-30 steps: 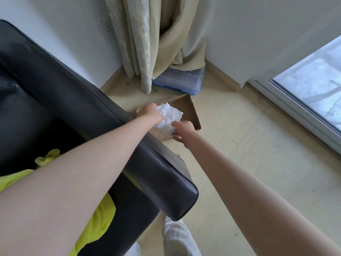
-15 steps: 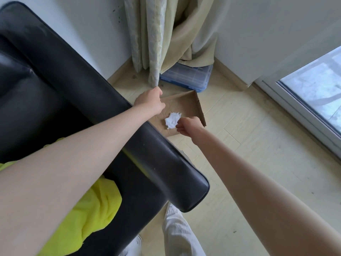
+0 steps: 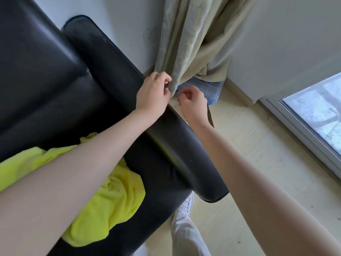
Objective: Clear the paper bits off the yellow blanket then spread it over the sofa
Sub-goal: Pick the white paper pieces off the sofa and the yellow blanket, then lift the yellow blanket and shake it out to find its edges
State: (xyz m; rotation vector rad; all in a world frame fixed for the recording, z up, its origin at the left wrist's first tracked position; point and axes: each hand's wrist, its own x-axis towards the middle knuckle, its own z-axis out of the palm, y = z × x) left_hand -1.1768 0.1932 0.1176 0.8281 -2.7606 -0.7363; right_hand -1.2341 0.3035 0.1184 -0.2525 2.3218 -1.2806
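Note:
The yellow blanket (image 3: 114, 200) lies crumpled on the seat of the black sofa (image 3: 55, 85), partly under my left forearm. No paper bits show on its visible part. My left hand (image 3: 153, 95) hovers above the sofa's armrest (image 3: 184, 154) with loosely curled fingers that hold nothing, close to the curtain's edge. My right hand (image 3: 191, 102) hangs beyond the armrest, also loosely curled and holding nothing. Only a dark sliver of the cardboard tray (image 3: 210, 115) shows behind my right wrist; the paper wad is hidden.
A beige curtain (image 3: 193, 43) hangs in the corner over a blue plastic box (image 3: 214, 91). A glass door (image 3: 313, 115) runs along the right. My white-trousered leg (image 3: 186, 230) stands on the wooden floor (image 3: 267, 145) beside the sofa.
The white paper wad left my hands and landed in the cardboard tray. Both hands have since lifted back toward the armrest, and my view has swung toward the sofa.

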